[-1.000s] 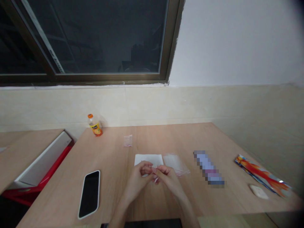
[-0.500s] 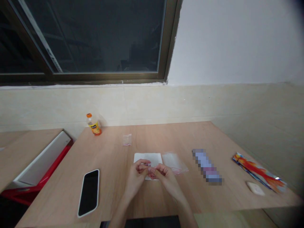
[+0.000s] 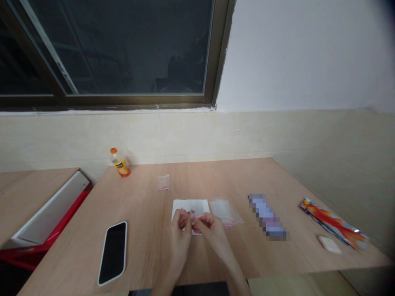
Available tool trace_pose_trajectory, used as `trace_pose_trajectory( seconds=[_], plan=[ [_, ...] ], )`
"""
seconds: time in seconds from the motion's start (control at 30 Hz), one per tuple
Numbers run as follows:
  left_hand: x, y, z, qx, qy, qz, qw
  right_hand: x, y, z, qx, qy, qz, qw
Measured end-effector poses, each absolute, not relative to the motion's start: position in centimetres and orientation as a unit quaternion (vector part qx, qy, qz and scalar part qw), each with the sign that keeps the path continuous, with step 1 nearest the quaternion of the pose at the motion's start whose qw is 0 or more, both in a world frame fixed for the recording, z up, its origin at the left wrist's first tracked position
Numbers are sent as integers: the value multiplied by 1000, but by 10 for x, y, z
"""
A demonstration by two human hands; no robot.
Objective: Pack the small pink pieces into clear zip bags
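Observation:
My left hand [image 3: 181, 226] and my right hand [image 3: 211, 226] meet over a sheet of white paper [image 3: 200, 203]. Thumbs and fingers of both hands are pinched together, tip against tip. Between them is something small and pinkish, mostly hidden by the fingers, which I cannot make out. A few small dark reddish bits [image 3: 193, 211] show just beyond my left fingertips, over the paper. Right of the paper, close to my right hand, lie clear plastic bags [image 3: 224, 209] with pinkish-red edges.
Farther back lies a small clear bag [image 3: 163, 182] with dark bits along its bottom. An orange drink bottle [image 3: 121, 164] stands near the wall. A phone [image 3: 113, 253] lies left; a blurred-out item [image 3: 268, 218], colourful packet [image 3: 333, 224] and white object [image 3: 329, 244] lie right.
My left wrist has turned more upright and its fingers have drawn in closer to my right fingertips. The view has shifted slightly; the things on the table have stayed put.

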State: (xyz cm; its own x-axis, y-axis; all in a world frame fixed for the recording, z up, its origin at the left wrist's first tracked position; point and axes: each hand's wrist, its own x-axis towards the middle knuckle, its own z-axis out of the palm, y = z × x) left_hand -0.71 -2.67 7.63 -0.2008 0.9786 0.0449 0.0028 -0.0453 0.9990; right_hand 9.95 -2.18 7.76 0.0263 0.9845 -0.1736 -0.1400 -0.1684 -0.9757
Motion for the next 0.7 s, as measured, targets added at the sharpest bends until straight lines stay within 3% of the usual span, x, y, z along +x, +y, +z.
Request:
trace_pose_trajectory(
  seconds=[0.23,0.43,0.57,0.7],
  plan=[
    [-2,-30,75,460,554,569,398,100,-24,87,-506,-403,578,498],
    [-13,-22,76,428,538,603,403,103,-32,89,-499,-408,625,441],
    [-19,-26,88,552,499,525,412,107,-29,91,-510,-394,603,470],
    [-16,-31,95,649,494,443,374,105,-25,91,-533,-427,506,527]
  ],
)
